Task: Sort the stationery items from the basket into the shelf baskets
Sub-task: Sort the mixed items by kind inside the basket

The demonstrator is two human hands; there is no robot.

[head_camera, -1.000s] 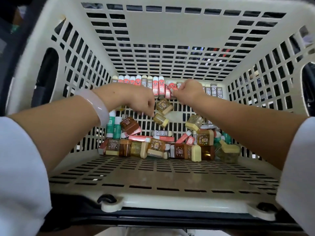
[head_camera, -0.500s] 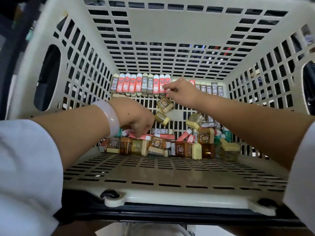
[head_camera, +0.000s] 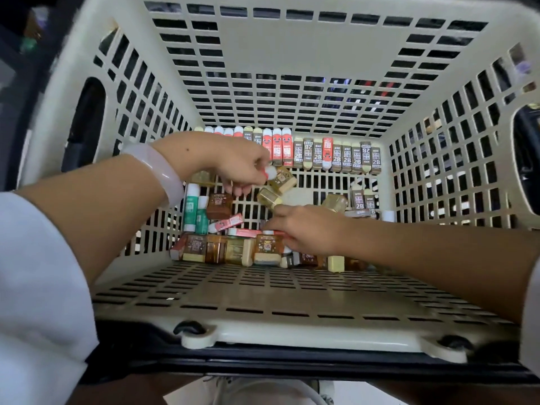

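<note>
I look into a cream slotted basket (head_camera: 292,331). A row of red and grey 2B erasers (head_camera: 336,156) stands along its far wall. Nearer lies a loose pile of amber and yellow sharpeners (head_camera: 216,248), red erasers (head_camera: 226,223) and green glue sticks (head_camera: 196,213). My left hand (head_camera: 236,165) hovers just in front of the left part of the row and pinches a red-and-white eraser (head_camera: 269,171). My right hand (head_camera: 306,229) is down on the pile, its fingers curled round a red eraser (head_camera: 280,232) that is mostly hidden.
The basket's slotted walls rise on all sides, with handle holes at left (head_camera: 84,121) and right (head_camera: 526,153). The near part of the floor (head_camera: 263,287) carries nothing. A black frame (head_camera: 263,363) runs under the front rim.
My left hand has lifted from the pile toward the back row with an eraser. My right hand has left the back row and dropped onto the pile.
</note>
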